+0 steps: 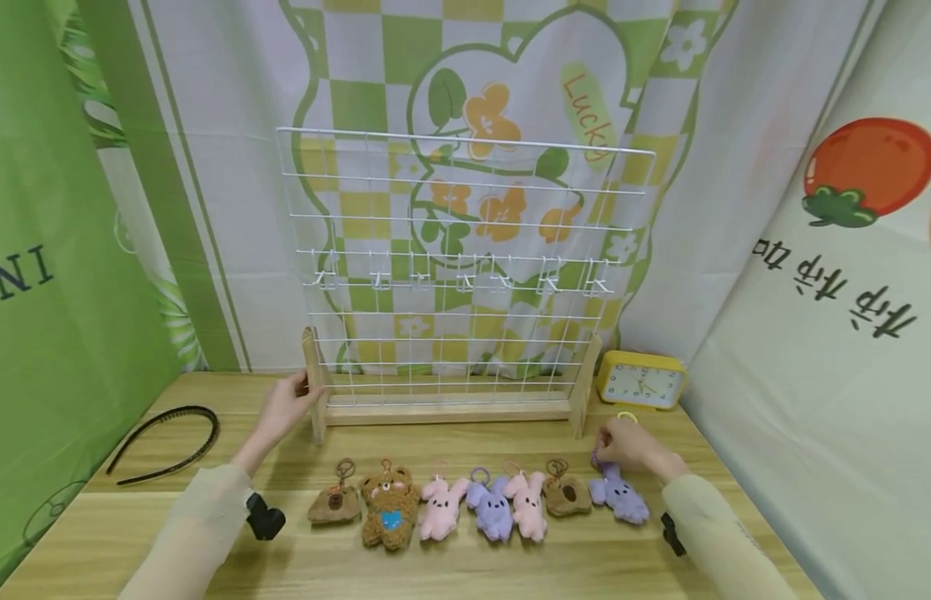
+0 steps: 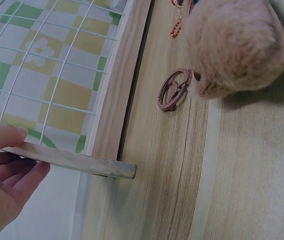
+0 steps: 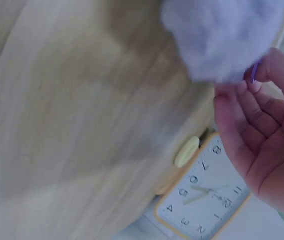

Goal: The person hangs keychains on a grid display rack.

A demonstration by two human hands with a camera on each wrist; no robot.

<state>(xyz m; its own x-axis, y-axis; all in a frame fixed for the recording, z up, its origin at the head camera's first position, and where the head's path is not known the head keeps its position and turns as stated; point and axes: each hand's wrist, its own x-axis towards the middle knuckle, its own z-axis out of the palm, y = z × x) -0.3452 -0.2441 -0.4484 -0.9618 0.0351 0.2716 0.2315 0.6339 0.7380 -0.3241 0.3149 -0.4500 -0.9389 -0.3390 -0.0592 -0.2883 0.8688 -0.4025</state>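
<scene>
With its thumb and fingers, my left hand (image 1: 283, 407) grips the left wooden upright (image 2: 76, 161) of a white wire grid rack. At the right end of a row of plush keychains, my right hand (image 1: 632, 446) pinches the purple ring (image 3: 254, 71) of a purple plush keychain (image 1: 621, 497). This plush hangs just below my fingers, close over the table. The others in the row are a brown plush (image 1: 334, 507), a brown bear (image 1: 390, 521), a pink plush (image 1: 440, 515), a purple one (image 1: 493, 510), another pink one (image 1: 528, 510) and another brown one (image 1: 568, 497).
Several white hooks (image 1: 549, 285) hang in a line across the grid. A yellow alarm clock (image 1: 643, 383) stands behind my right hand, by the rack's right upright (image 1: 585, 387). A black headband (image 1: 187, 409) lies at the left of the wooden table (image 1: 465, 575). Printed curtains surround it.
</scene>
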